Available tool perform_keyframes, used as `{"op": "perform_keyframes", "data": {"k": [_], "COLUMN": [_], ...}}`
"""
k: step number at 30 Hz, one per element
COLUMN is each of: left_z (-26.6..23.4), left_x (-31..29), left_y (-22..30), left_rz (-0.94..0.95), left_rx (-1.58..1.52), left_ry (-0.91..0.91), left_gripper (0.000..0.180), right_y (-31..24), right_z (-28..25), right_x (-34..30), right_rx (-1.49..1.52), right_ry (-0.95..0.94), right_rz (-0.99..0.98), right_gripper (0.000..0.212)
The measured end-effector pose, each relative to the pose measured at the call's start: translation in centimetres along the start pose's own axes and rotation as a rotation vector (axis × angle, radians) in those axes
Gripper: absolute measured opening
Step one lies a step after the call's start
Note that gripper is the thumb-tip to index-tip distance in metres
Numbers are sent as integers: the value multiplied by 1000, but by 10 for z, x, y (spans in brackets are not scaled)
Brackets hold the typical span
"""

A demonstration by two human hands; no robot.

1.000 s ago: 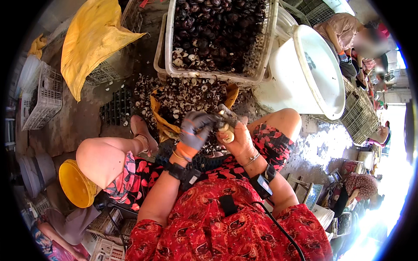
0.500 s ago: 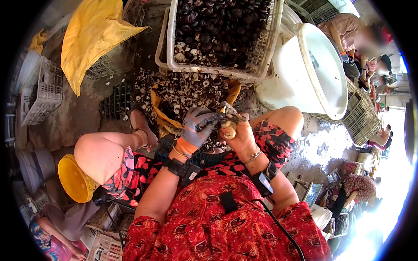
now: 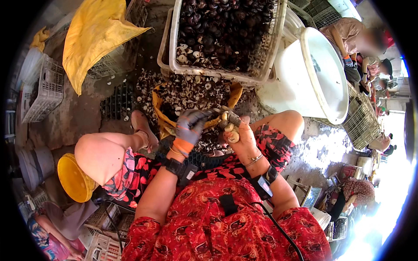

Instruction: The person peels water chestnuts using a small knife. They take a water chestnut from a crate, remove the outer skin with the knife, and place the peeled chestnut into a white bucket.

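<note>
My left hand wears a grey glove with an orange cuff. Its fingers are curled and slightly blurred, the tips stretching toward my right hand; what they pinch, if anything, is hidden. In my right hand, several pale, round, peeled water chestnuts rest against the palm and fingers. Dark coverings sit on some of the right fingertips. Below both hands, a yellow sack lies with its mouth spread, amid brown and white peelings. Dark unpeeled water chestnuts fill the crate beyond.
The white plastic crate stands straight ahead. To its right is a large white tub. Yellow sheeting covers crates at the left, and a yellow bucket stands beside my left knee. Other people sit along the right side.
My left hand has drawn slightly left, away from my right hand. The right hand has turned a little, showing more of the pale water chestnuts. The view has shifted slightly.
</note>
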State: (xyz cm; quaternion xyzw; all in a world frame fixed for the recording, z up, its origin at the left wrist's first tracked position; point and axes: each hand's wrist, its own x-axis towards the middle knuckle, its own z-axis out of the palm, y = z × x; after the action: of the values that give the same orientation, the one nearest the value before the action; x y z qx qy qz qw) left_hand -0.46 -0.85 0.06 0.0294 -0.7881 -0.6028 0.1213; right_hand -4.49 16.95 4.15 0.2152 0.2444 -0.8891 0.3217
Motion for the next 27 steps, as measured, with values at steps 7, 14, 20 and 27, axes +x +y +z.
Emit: {"op": "perform_keyframes", "data": {"k": [7, 14, 20, 27], "left_z": [4, 3, 11, 17], "left_x": [0, -1, -13, -9], "left_y": [-3, 20, -34, -35], "left_rz": [-74, 85, -536, -643], "left_rx": [20, 44, -437, -622], "left_ry": [46, -7, -27, 136], "left_gripper": [28, 20, 21, 22], "right_y": [9, 13, 12, 11], "right_z": [-9, -9, -12, -22], "right_x": [-3, -2, -2, -15], "right_rx": [255, 236, 213, 96], "right_ry": [19, 71, 338, 421], "right_rz": [169, 145, 102, 261], "right_gripper": [27, 29, 24, 13]}}
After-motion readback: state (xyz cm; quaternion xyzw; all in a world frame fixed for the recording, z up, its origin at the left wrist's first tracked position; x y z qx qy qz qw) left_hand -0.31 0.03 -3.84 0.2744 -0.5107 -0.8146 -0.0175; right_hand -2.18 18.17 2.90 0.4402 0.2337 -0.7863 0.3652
